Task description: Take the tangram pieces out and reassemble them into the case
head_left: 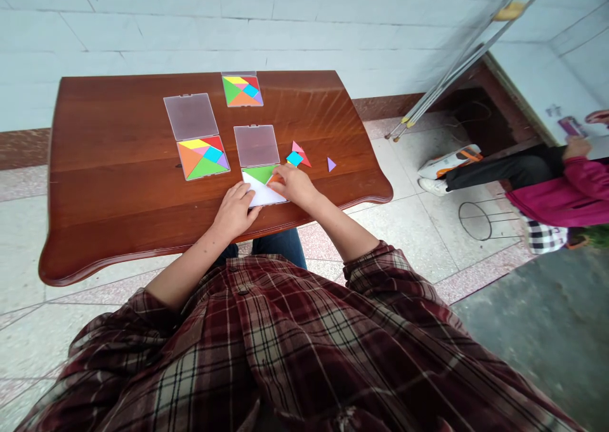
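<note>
In the head view a tangram case (pixel 259 193) lies at the front edge of the table, its clear lid (pixel 257 145) folded back. A green triangle (pixel 259 174) sits along the far side of its white tray. My left hand (pixel 234 212) rests open on the tray's near left corner, thumb apart from the fingers. My right hand (pixel 295 184) is closed on an orange triangle (pixel 276 179) at the right of the tray, its fingertips partly covering the piece. Beside that hand are a blue square (pixel 294 158), a pink triangle (pixel 297 147), a red piece (pixel 304 159) and a partly hidden yellow piece. A purple triangle (pixel 332 164) lies farther right.
Two filled tangram cases lie on the wooden table (pixel 109 165): one at left (pixel 202 159) with its lid open, one at the back (pixel 242 91). Crutches (pixel 457 70) lean on the wall. A seated person (pixel 561 184) is at right, near a wire stand (pixel 474 221).
</note>
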The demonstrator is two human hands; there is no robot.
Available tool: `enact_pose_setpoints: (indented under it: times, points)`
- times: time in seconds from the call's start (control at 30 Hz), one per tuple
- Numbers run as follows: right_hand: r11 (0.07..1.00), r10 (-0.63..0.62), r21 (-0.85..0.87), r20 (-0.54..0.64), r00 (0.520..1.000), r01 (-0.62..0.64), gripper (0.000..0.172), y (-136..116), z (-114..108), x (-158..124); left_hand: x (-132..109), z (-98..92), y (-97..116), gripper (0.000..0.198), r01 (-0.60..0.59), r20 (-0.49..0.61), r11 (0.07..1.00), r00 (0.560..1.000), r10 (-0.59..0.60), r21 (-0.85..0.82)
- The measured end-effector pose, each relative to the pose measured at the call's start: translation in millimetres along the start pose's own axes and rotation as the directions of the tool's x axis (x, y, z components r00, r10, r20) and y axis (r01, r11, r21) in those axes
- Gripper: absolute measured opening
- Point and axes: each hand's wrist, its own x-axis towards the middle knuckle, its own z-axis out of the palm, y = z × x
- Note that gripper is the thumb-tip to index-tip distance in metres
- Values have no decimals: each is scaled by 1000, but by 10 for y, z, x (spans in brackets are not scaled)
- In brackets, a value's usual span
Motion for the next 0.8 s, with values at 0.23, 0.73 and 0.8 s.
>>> enact_pose_setpoints:
  times: [0.23, 0.73, 0.8]
  points:
    - [980, 150, 160, -206, 967, -118, 14, 417, -80, -94, -2, -8, 4, 42, 6, 7, 999, 1000, -7, 34]
    - [952, 291, 177, -270, 918, -250, 16, 753, -100, -116, -1, -27, 2, 43, 17, 8, 999, 1000, -18, 38]
    - [965, 259, 125, -284, 923, -232, 20, 628, -100, -26, 0, -30, 2, 43, 15, 7, 999, 1000, -15, 38]
